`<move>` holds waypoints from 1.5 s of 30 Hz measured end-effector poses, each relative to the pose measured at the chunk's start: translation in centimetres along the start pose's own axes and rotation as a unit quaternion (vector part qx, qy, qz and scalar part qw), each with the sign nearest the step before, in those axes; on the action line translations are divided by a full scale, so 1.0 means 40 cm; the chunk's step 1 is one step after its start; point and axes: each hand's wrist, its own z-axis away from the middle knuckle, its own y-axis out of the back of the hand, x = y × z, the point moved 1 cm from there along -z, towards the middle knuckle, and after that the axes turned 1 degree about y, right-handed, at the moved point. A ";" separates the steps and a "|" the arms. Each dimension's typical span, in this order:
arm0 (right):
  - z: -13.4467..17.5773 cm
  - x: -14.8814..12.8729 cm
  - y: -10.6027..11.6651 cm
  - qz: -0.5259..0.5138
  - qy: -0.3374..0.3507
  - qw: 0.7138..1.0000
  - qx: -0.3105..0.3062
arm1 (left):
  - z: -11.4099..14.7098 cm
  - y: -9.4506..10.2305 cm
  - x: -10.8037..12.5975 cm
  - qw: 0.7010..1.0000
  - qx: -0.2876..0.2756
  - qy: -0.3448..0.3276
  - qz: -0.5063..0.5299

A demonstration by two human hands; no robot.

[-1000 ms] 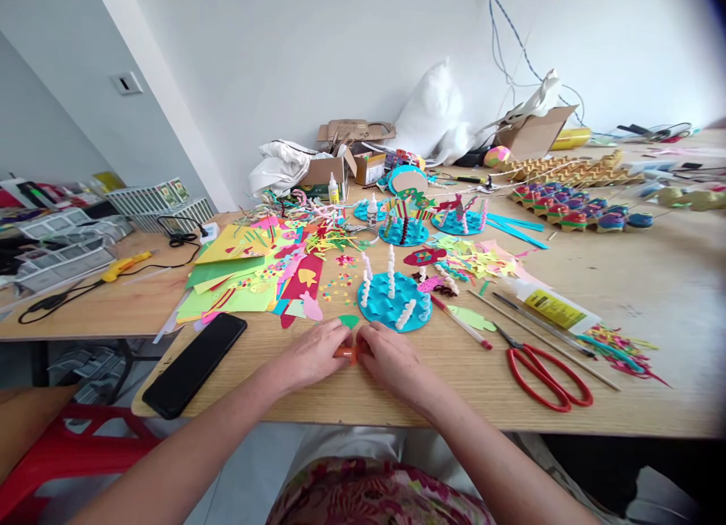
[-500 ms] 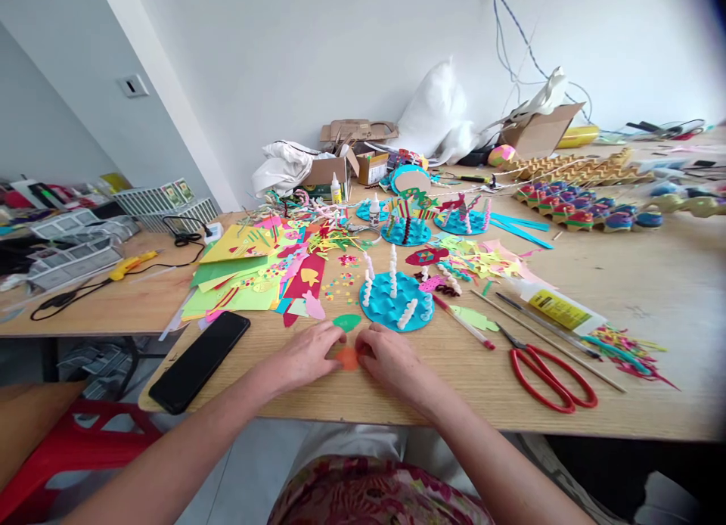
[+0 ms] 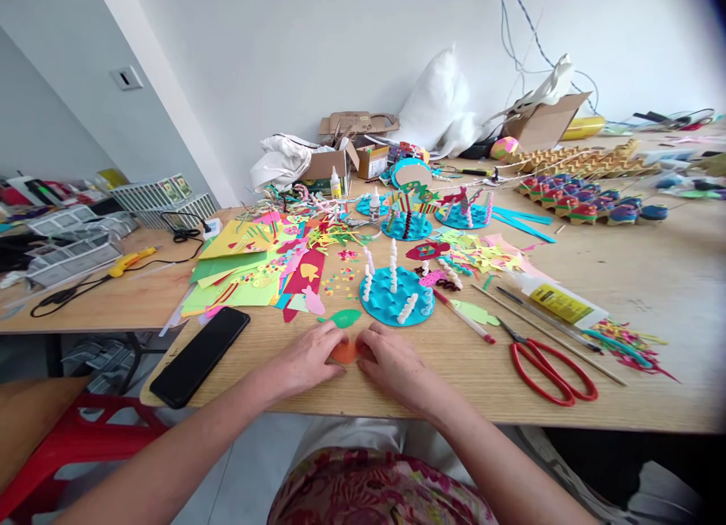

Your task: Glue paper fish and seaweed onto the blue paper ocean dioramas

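Note:
Low over the table's front part, a small orange paper piece (image 3: 343, 352) shows between my two hands. My left hand (image 3: 309, 356) has its fingers closed on the left side of it, and my right hand (image 3: 391, 357) pinches its right side with curled fingers. Much of the paper is hidden by the fingers. Just beyond lies a green paper fish shape (image 3: 345, 318). Behind my right hand stands a round blue base (image 3: 377, 307) with a bumpy top and upright white and pink twisted pipe cleaners.
To the left lie a black phone (image 3: 201, 356) and a pile of coloured paper (image 3: 227, 271). On the right are red-handled scissors (image 3: 550, 368), a wooden stick (image 3: 559, 340), a pen (image 3: 465, 317) and a glue bottle (image 3: 564, 302). Finished-looking blue bases (image 3: 407, 225) stand farther back.
Less of the orange paper shows between my hands, and its shape looks changed. My hands stay in nearly the same place; the view has shifted slightly.

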 end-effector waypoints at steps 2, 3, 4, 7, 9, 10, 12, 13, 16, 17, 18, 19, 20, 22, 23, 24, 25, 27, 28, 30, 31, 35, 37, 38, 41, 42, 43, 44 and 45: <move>0.003 -0.003 0.001 -0.002 0.000 1.000 -0.008 | 0.008 0.004 0.004 1.000 -0.006 -0.004 -0.003; 0.005 -0.003 0.000 -0.006 0.000 1.000 -0.012 | 0.013 0.006 0.008 1.000 -0.007 -0.008 -0.004; 0.008 -0.003 -0.001 -0.012 0.001 1.000 -0.014 | 0.018 0.007 0.011 1.000 -0.008 -0.012 -0.004; 0.014 0.001 -0.005 -0.021 -0.003 1.000 -0.004 | 0.031 0.004 0.016 1.000 -0.004 -0.023 0.006; 0.017 0.001 -0.010 -0.014 -0.003 1.000 0.005 | 0.034 -0.001 0.013 1.000 0.007 -0.025 0.016; 0.017 0.000 -0.013 -0.008 0.001 1.000 0.005 | 0.034 -0.004 0.011 1.000 0.011 -0.023 0.019; 0.019 -0.003 -0.019 0.006 0.009 1.000 -0.001 | 0.031 -0.007 0.007 1.000 0.007 -0.015 0.013; 0.019 -0.005 -0.022 0.012 0.011 1.000 -0.005 | 0.030 -0.008 0.007 1.000 0.001 -0.011 0.008; 0.024 -0.007 -0.031 0.019 0.010 1.000 -0.008 | 0.030 -0.002 0.013 1.000 -0.007 -0.008 -0.012; 0.028 -0.007 -0.034 0.017 0.013 1.000 -0.006 | 0.032 0.001 0.018 1.000 -0.006 -0.011 -0.017; 0.032 -0.007 -0.036 0.013 0.018 1.000 -0.002 | 0.036 0.003 0.023 1.000 -0.004 -0.015 -0.021; 0.037 -0.007 -0.037 0.008 0.023 1.000 0.001 | 0.040 0.005 0.028 1.000 -0.003 -0.019 -0.024; 0.042 -0.007 -0.037 0.003 0.027 1.000 0.005 | 0.046 0.005 0.034 0.999 -0.003 -0.024 -0.027; 0.056 -0.009 -0.033 -0.005 0.033 0.999 0.009 | 0.060 0.001 0.045 0.999 -0.003 -0.034 -0.034; 0.064 -0.011 -0.031 -0.009 0.035 0.999 0.009 | 0.067 -0.004 0.051 0.998 -0.002 -0.038 -0.039; 0.072 -0.013 -0.027 -0.012 0.036 0.999 0.009 | 0.075 -0.009 0.058 0.998 -0.001 -0.042 -0.045; 0.080 -0.014 -0.024 -0.014 0.037 0.999 0.009 | 0.082 -0.015 0.064 0.998 0.002 -0.045 -0.050; 0.098 -0.016 -0.020 -0.019 0.041 0.999 0.008 | 0.097 -0.029 0.078 0.997 0.006 -0.047 -0.058; 0.107 -0.015 -0.019 -0.021 0.045 0.999 0.008 | 0.103 -0.035 0.085 0.997 0.010 -0.047 -0.061; 0.125 -0.012 -0.021 -0.022 0.060 0.998 0.006 | 0.114 -0.047 0.096 0.996 0.021 -0.050 -0.065; 0.134 -0.010 -0.023 -0.022 0.067 0.997 0.006 | 0.117 -0.052 0.099 0.996 0.027 -0.054 -0.071; 0.156 -0.002 -0.029 -0.018 0.077 0.997 0.008 | 0.121 -0.064 0.096 0.989 0.046 -0.103 -0.099; 0.157 -0.001 -0.029 -0.022 0.074 0.997 0.008 | 0.117 -0.061 0.091 0.987 0.056 -0.122 -0.092; 0.154 -0.001 -0.029 -0.032 0.073 0.997 0.010 | 0.114 -0.055 0.090 0.988 0.061 -0.122 -0.072; 0.142 0.003 -0.024 -0.106 0.063 0.992 0.027 | 0.092 -0.023 0.097 0.993 0.074 -0.078 0.047; 0.137 0.005 -0.020 -0.141 0.054 0.988 0.036 | 0.081 -0.010 0.101 0.991 0.079 -0.054 0.095; 0.133 0.009 -0.017 -0.182 0.040 0.982 0.044 | 0.069 0.003 0.106 0.986 0.083 -0.028 0.143; 0.128 0.013 -0.012 -0.228 0.022 0.972 0.052 | 0.057 0.016 0.110 0.977 0.088 -0.005 0.195; 0.125 0.017 -0.007 -0.281 0.004 0.958 0.057 | 0.044 0.028 0.114 0.963 0.090 0.012 0.253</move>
